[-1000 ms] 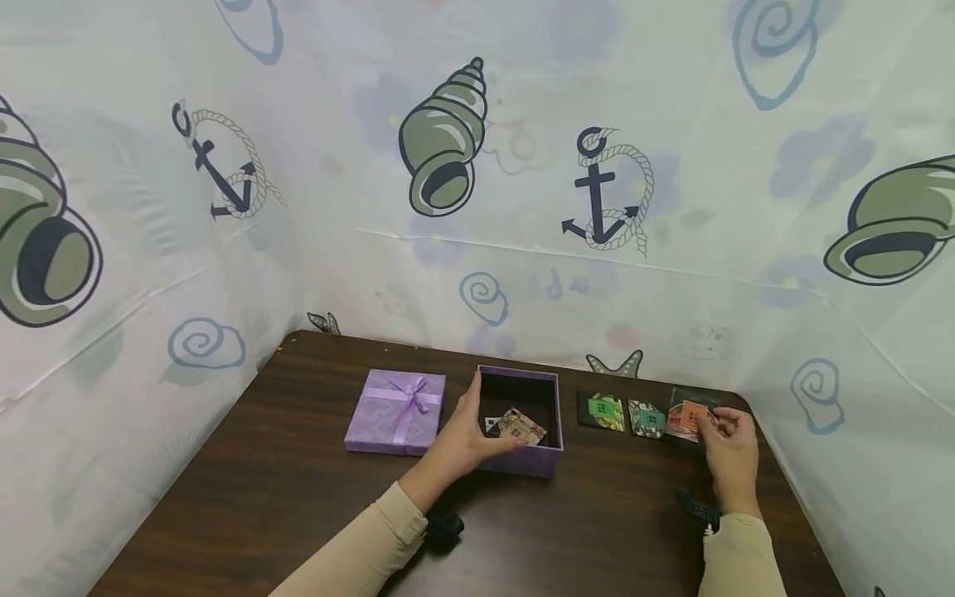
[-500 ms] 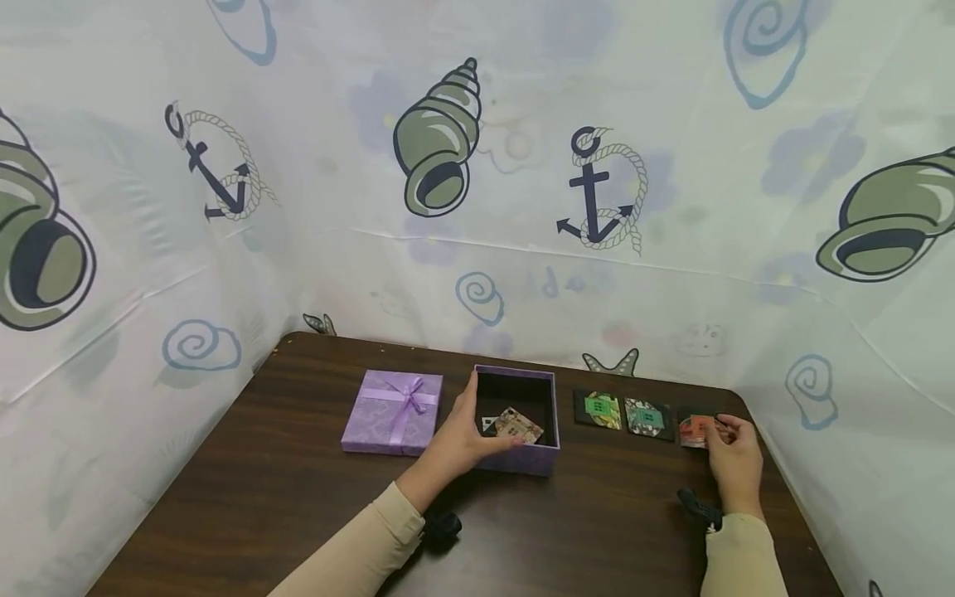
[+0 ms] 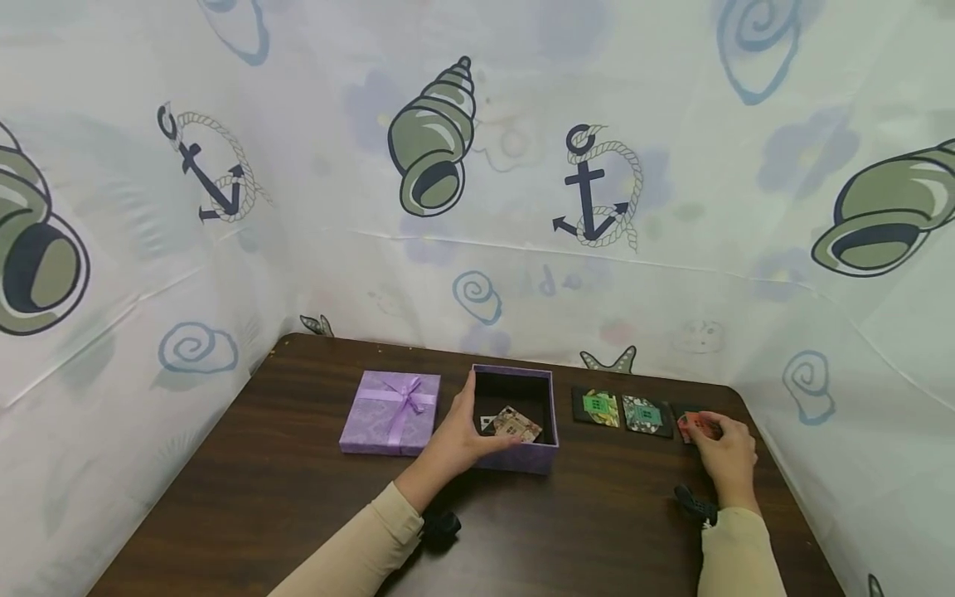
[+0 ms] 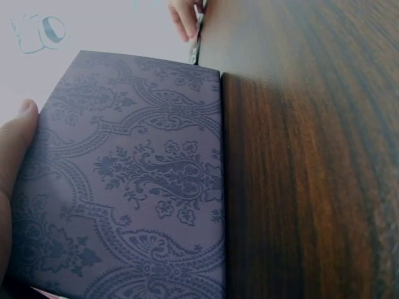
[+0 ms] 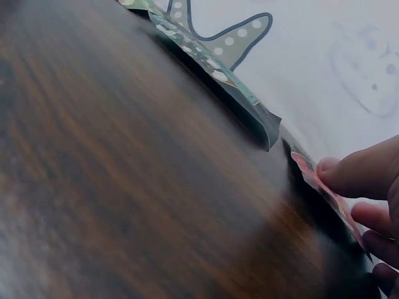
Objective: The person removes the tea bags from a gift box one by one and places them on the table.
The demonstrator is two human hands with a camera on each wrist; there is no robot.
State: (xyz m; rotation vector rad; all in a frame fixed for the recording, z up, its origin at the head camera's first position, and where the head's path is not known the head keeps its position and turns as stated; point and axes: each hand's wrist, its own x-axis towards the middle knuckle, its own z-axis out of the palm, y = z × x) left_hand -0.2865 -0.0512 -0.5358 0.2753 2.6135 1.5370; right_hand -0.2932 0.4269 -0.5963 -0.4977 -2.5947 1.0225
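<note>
A whitish cloth backdrop (image 3: 336, 166) printed with shells and anchors stands behind everything, and the dark wood-grain bench (image 3: 224, 481) spreads beneath. On it sits the open purple gift box (image 3: 515, 461), which serves as landmark; its ribboned lid (image 3: 373, 414) lies flat to the left of it. The left hand (image 3: 458, 439) rests on the box's near left corner, thumb and fingers spread wide — the thumb along the front rim, the fingers up the left wall.

The right hand (image 3: 727, 456) is well to the right of the box, its thumb and bent fingers pinching the red-printed packet (image 3: 684, 425), last in a row running rightward from the box after the green-labelled packet (image 3: 600, 408) and the teal-labelled packet (image 3: 647, 417). Inside the box, near its front wall, lie a brown-patterned packet (image 3: 517, 424) and a small black-and-white card (image 3: 487, 421).

The step in hand seems to be lining up the red-printed packet with its neighbours; the next move probably calls for a light release that leaves it flat. That packet lies printed face up and looks roughly square, so no long axis stands out — the hand hides much of it. One edge appears to run along the row.
</note>
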